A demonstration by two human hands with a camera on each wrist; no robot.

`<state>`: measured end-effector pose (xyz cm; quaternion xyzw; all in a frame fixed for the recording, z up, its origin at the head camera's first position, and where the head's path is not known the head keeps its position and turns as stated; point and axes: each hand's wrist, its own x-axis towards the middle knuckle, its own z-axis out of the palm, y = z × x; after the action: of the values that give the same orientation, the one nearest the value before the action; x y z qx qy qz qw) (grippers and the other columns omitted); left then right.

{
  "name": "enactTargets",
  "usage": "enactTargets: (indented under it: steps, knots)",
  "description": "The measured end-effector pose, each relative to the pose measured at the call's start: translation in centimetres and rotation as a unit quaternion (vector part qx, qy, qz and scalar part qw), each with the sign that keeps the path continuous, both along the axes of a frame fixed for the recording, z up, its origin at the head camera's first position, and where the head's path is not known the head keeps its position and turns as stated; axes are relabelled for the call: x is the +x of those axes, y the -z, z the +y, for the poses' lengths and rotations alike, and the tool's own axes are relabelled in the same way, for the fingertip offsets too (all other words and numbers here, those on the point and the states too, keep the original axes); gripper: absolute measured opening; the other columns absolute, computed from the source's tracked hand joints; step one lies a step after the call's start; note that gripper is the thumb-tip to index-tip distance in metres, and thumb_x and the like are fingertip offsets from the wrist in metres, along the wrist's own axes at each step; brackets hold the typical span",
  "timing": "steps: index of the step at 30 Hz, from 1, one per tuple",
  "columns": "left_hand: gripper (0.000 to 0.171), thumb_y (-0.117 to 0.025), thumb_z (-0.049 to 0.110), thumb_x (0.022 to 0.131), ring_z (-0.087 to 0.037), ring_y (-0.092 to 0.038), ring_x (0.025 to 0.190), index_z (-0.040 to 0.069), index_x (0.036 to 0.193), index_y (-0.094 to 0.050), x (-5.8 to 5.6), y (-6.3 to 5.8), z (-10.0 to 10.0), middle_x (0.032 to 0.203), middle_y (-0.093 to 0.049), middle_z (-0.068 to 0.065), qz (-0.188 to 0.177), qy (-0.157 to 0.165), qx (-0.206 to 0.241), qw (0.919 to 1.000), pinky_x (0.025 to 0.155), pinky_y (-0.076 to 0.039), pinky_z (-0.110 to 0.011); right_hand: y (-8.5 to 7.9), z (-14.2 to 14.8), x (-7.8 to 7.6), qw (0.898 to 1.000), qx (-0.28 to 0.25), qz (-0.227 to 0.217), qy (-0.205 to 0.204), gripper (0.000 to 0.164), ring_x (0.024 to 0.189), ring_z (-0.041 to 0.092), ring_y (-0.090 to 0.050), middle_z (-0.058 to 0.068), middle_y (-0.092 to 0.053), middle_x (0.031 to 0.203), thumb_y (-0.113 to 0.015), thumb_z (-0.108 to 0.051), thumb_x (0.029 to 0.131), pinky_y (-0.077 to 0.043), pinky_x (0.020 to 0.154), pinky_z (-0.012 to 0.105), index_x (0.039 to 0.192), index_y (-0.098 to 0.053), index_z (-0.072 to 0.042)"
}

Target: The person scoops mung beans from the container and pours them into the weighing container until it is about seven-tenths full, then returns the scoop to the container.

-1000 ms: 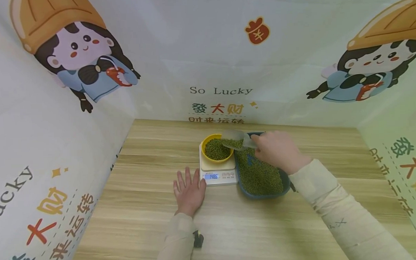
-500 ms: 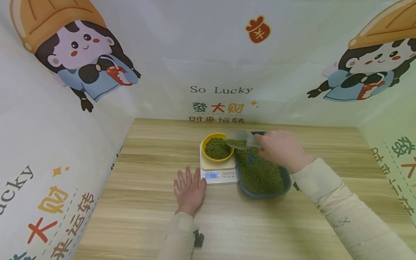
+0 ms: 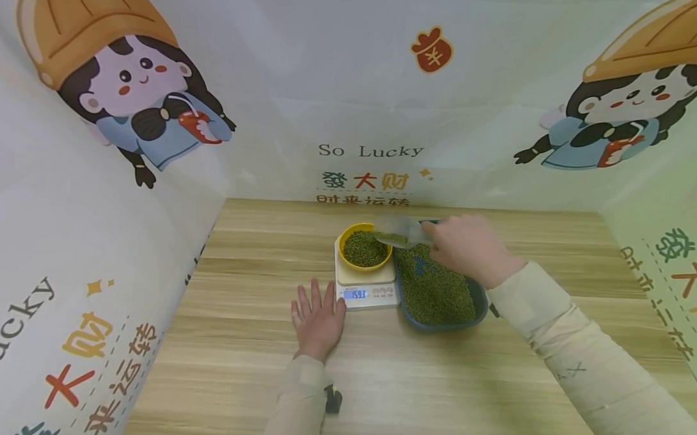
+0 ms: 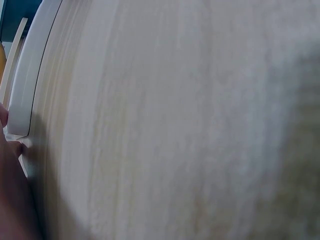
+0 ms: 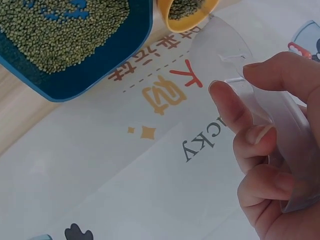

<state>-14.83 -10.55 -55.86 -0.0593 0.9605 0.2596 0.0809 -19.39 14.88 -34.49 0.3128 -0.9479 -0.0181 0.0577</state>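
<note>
My right hand (image 3: 470,248) grips the handle of a clear plastic scoop (image 3: 399,232), fingers curled round it in the right wrist view. Some green beans that look like mung beans lie in the scoop, whose lip is over the right rim of a yellow bowl (image 3: 342,250). The bowl holds more beans and stands on a white kitchen scale (image 3: 365,279) with its display lit, reading about 159.3. Flat on the table, my left hand (image 3: 319,324) has its fingers spread, the thumb right at the scale's front left corner.
Right of the scale, close against it, stands a blue tub (image 3: 444,328) of beans, its blue bottom showing through in a spot. Printed cloth walls (image 3: 276,117) enclose the wooden table (image 3: 246,259) at the back and both sides.
The display has climbed from about 148.6 through 158.1 to 159.3. The scoop has shifted slightly to the right and holds fewer beans. My left hand stays put.
</note>
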Motion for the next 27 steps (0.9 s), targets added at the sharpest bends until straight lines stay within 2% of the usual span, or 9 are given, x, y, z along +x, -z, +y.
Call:
enactTargets:
  steps: [7,17,24,27]
  knots:
    - [0.056,-0.021,0.046,0.101,-0.035,0.016,0.139,0.022,0.152,-0.023,-0.04,0.02,-0.02,0.159,0.001,-0.008,0.000,0.001,-0.005,1.0000,0.111,0.009,-0.057,-0.24,-0.07,0.04,1.000,-0.001,0.016,-0.010,0.013,0.041,0.009,-0.037,-0.002,-0.048,0.051,-0.066,-0.006,0.076,-0.031,0.034,0.021,0.089,-0.065,-0.002]
    - [0.056,-0.022,0.046,0.101,-0.035,0.016,0.139,0.022,0.152,-0.023,0.01,-0.03,0.00,0.159,0.001,-0.008,0.000,-0.002,-0.002,1.0000,0.111,0.008,-0.057,-0.37,-0.08,0.06,1.000,0.010,0.005,-0.002,0.016,0.041,0.009,-0.038,-0.002,-0.049,0.051,-0.067,-0.008,0.077,-0.031,0.035,0.021,0.092,-0.065,-0.002]
    - [0.056,-0.020,0.047,0.101,-0.035,0.017,0.139,0.023,0.152,-0.022,-0.07,0.16,-0.03,0.159,0.003,-0.008,0.000,0.002,-0.004,1.0000,0.111,0.008,-0.058,-0.41,-0.34,0.24,1.000,0.009,0.020,0.003,0.024,0.039,0.008,-0.035,-0.002,-0.047,0.050,-0.064,-0.006,0.079,-0.028,0.034,0.021,0.103,-0.066,-0.004]
    - [0.056,-0.020,0.046,0.101,-0.036,0.017,0.139,0.023,0.152,-0.023,-0.08,0.18,-0.02,0.159,0.003,-0.008,0.001,0.004,-0.003,1.0000,0.111,0.008,-0.058,-0.26,-0.53,0.29,0.999,-0.006,0.045,0.002,0.029,0.037,0.008,-0.035,0.001,-0.054,0.054,-0.061,-0.001,0.080,-0.029,0.033,0.021,0.109,-0.067,-0.006]
